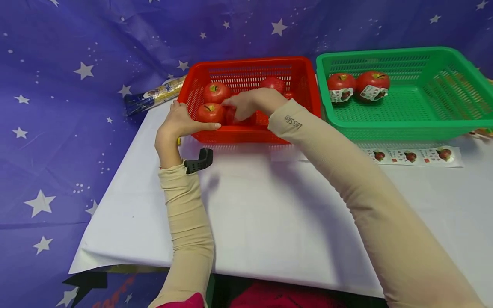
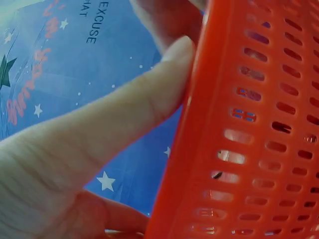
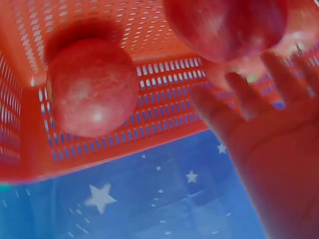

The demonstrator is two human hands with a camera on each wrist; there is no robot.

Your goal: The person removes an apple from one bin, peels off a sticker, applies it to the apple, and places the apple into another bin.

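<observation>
The red basket point(image 1: 308, 100) holds several red apples point(image 1: 216, 92), two at its left end and one red apple point(image 3: 92, 87) apart from them toward the right. My left hand point(image 1: 177, 122) grips the basket's front left corner, its thumb point(image 2: 134, 104) along the rim. My right hand point(image 1: 250, 102) reaches down inside the basket, beside the left apples. In the right wrist view its fingers point(image 3: 239, 94) are spread and fairly straight, close below an apple point(image 3: 227, 27). Whether they touch that apple is hard to tell.
At the right stands a green basket point(image 1: 400, 124) with two labelled apples point(image 1: 372, 85) in its left end. A strip of apple stickers point(image 1: 414, 157) lies in front of it. Left of the red basket lies a blue and gold package point(image 1: 155, 95). A starry curtain point(image 1: 115, 42) hangs behind.
</observation>
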